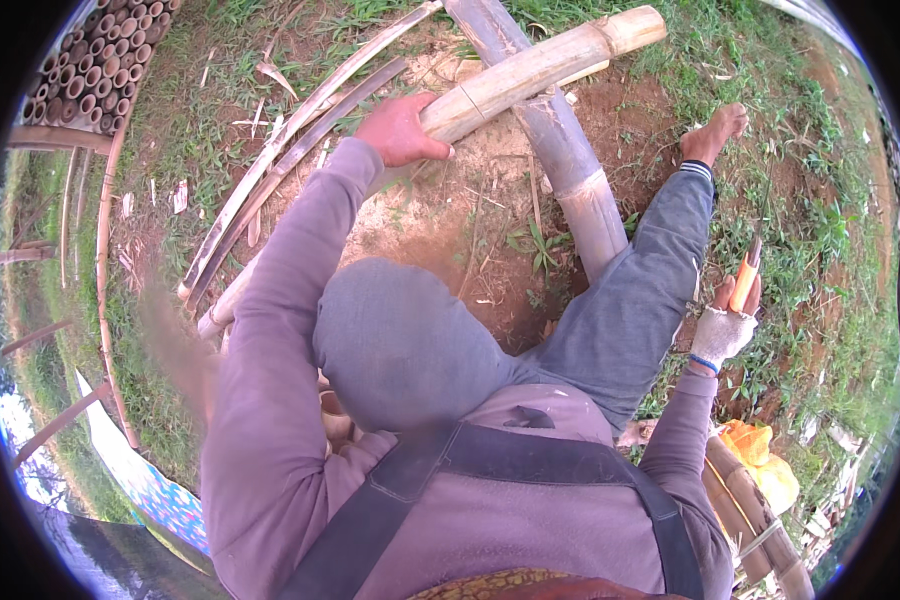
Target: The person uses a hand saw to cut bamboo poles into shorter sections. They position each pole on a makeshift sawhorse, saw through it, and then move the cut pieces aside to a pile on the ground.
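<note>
My left hand (402, 130), bare, wraps over a pale, scraped bamboo pole (540, 78). That pole slants from the far right down to the near left, passing beneath my left forearm. It rests across a thicker grey bamboo pole (573, 165), which runs from the far side toward my right leg. Out to the right, away from the bamboo, my right hand (727, 328) wears a whitish fingerless glove. Its fingers close round the orange handle of a knife (744, 284). The thin dark blade points away from me and looks almost edge-on.
Two split bamboo strips (300, 140) lie on the grass at left. Stacked bamboo tube ends (100, 65) fill a frame at the far left. Near my right elbow are tied bamboo lengths (760, 530) and a yellow plastic bag (760, 460). My bare right foot (712, 135) rests on the ground.
</note>
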Demonstrator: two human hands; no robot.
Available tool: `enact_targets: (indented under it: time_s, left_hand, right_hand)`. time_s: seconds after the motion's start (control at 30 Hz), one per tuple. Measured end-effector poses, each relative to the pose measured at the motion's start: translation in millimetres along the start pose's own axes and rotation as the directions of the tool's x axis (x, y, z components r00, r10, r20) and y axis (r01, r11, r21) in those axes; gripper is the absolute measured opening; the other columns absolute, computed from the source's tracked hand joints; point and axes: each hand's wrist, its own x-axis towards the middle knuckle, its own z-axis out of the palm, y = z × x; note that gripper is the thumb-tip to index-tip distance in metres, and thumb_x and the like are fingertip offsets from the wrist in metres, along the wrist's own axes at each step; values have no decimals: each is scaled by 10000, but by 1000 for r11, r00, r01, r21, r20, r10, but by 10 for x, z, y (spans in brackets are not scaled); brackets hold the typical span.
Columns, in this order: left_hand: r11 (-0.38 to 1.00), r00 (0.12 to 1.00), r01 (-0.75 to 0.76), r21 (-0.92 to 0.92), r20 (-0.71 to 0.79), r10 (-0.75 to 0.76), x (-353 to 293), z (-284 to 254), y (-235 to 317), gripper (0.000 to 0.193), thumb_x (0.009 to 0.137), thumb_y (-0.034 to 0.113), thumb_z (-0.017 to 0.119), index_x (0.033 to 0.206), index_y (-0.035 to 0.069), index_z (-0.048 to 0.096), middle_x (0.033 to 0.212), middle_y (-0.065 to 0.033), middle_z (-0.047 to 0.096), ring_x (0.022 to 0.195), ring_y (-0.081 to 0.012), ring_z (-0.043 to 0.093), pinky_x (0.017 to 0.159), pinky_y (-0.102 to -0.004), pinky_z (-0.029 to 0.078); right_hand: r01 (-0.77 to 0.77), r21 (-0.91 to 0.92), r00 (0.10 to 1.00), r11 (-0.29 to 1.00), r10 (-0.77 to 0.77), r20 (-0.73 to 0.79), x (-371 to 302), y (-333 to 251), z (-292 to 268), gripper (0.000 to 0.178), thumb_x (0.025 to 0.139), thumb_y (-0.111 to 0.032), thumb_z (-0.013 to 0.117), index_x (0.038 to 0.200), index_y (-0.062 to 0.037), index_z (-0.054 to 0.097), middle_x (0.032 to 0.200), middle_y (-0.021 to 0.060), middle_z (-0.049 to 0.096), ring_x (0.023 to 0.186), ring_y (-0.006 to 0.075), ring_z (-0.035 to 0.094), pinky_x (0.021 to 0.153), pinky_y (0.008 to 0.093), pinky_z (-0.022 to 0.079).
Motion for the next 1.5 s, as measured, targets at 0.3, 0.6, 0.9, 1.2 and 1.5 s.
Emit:
enact_targets:
  time_s: [0.3,0.6,0.9,1.2,1.5]
  left_hand:
    - [780,960,40,624,-240,142,403,395,209,701,884,321,824,1425,77,451,1345,-184,641,1239,-397,671,997,-545,550]
    - [788,926,-1,616,-297,234,1023,872,5,794,866,279,864,1507,102,430,1317,-168,612,1268,-368,619,1025,-568,525]
    - [990,1000,18,141,-7,-17,888,439,-378,895,790,367,926,1506,70,479,1369,-240,672,1288,-434,663,1100,-494,524]
    - [959,992,96,268,-105,-70,1091,554,88,632,809,346,847,1366,181,597,1175,-206,775,1118,-425,746,997,-530,577]
    - [927,976,198,318,-155,-155,1283,546,64,648,770,429,807,1341,159,662,1167,-191,792,1107,-395,762,1013,-509,586]
  right_hand:
    - [-399,387,916,831,384,120,-505,476,-259,436,1091,-290,650,1404,10,693,1193,86,765,979,172,711,852,312,561]
    - [-262,541,964,799,187,190,-5,-752,-22,524,1087,-264,664,1475,77,581,1279,184,719,1074,225,716,917,354,590]
    - [-380,579,924,721,270,271,114,-1096,359,509,1056,-240,680,1471,47,613,1110,86,672,901,109,611,793,279,531]
    - [-275,567,940,776,93,328,208,-1067,389,544,1069,-310,698,1424,95,620,1262,226,742,1073,249,739,902,362,607]
    - [58,602,903,796,-299,309,370,-1279,777,422,1012,-134,759,1383,37,650,1208,204,776,1009,325,786,884,412,610]
